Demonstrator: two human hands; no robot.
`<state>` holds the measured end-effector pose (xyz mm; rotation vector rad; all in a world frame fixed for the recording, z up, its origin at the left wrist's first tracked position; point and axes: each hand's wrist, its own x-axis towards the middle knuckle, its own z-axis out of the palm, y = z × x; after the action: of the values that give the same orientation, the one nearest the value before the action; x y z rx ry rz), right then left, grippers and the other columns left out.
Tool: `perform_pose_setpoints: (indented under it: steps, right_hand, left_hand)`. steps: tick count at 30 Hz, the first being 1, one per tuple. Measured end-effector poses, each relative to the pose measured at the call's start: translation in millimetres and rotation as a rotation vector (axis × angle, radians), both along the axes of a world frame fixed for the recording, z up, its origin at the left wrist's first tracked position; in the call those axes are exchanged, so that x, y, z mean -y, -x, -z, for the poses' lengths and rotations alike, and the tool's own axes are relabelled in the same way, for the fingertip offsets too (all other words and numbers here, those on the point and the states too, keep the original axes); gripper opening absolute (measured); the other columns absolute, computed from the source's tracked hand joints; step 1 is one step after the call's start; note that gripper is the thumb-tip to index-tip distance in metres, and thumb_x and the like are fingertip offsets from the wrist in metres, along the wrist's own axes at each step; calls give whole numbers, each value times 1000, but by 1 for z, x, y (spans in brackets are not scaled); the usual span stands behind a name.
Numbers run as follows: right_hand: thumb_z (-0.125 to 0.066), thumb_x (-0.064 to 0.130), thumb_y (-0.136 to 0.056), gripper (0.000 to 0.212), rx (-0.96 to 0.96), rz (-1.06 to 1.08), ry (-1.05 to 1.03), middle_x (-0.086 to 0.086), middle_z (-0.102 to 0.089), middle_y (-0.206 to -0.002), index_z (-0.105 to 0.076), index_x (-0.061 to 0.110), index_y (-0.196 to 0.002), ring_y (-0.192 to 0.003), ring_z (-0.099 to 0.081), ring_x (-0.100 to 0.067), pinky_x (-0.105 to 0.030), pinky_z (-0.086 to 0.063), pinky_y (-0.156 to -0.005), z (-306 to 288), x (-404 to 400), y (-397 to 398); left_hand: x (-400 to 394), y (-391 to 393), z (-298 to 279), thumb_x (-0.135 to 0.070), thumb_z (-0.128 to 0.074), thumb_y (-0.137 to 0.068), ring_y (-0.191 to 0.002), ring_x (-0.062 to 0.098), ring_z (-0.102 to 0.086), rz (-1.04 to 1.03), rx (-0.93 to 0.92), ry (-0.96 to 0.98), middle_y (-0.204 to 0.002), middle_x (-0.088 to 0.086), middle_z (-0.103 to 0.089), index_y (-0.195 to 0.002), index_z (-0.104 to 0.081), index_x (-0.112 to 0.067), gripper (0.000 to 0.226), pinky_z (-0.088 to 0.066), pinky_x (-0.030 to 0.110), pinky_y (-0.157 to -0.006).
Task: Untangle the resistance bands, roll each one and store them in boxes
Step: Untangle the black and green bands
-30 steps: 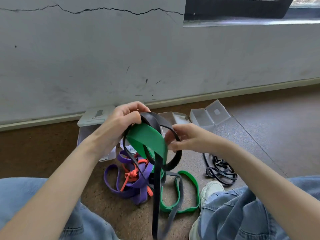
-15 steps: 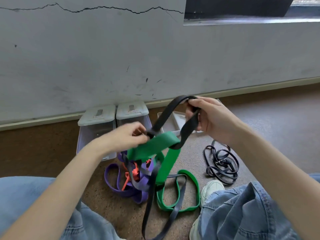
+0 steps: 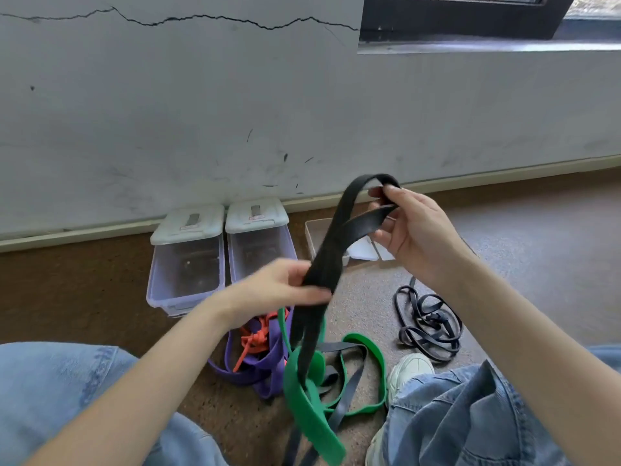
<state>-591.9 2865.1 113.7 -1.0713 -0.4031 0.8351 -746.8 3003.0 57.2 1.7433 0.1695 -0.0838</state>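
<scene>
Down at floor level, a speckled brown floor meets a grey-white wall along a pale skirting board. A long dark crack runs across the wall near the top, with scuff marks lower down, and a black window frame sits at the upper right.

Against the wall stand two clear storage boxes with white lids, side by side and touching; just to their right lies an open clear box, partly hidden.

The person sits with denim-clad legs on either side and a white shoe on the floor. The right hand is raised, fingers curled round the top loop of a black resistance band. The left hand, blurred, grips the same band lower down, thumb across it. The band hangs into a tangle on the floor between the legs: a green band, a purple band and a thin orange band. Well apart to the right lies a coil of thin black bands.
</scene>
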Motion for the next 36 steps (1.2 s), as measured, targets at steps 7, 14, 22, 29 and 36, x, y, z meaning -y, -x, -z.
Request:
perform_pose_setpoints:
  steps: [7, 14, 22, 29, 36]
  right_hand:
    - [-49, 27, -96, 23, 244, -228, 518, -16, -69, -89, -60, 6, -100, -60, -65, -17, -23, -54, -53, 24, 2, 1]
    - [-43, 6, -96, 28, 822, -181, 707, -6, -61, -120, -55, 10, -121, -112, -58, -23, -35, -49, -95, 45, -1, 8]
    - [-61, 14, -89, 28, 593, -635, 401, -16, -66, -105, -55, 8, -115, -97, -66, -24, -34, -54, -85, 39, -10, 52]
    - [-42, 16, -98, 23, 233, -300, 69, -6, -63, -70, -56, -1, -92, -65, -62, -13, -24, -54, -63, 15, -8, 38]
    - [-43, 18, -98, 21, 84, -42, -63, -7, -67, -69, -56, 4, -90, -67, -66, -14, -24, -53, -62, 10, 1, 14]
  left_hand:
    - [-14, -4, -37, -32, -55, -90, -43, 9, -51, -334, 126, 361, -59, -2, -53, -76, -55, -15, 22, -44, 18, -43]
    - [2, -14, -45, -21, -46, -97, -34, 2, -32, -392, 91, 494, -53, -5, -46, -76, -47, -12, 24, -35, 16, -38]
    - [7, -18, -50, -13, -43, -98, -60, 12, -56, -612, 207, 732, -74, 5, -56, -104, -48, -3, 13, -54, 25, -64]
    - [11, -6, 4, -75, -45, -71, -118, 13, -57, -8, -130, 396, -123, 3, -64, -128, -52, -13, 85, -45, 28, -101]
    - [38, -5, 53, -8, -59, -90, -70, 13, -62, 122, -129, -94, -70, 0, -62, -85, -59, -6, 6, -49, 35, -80]
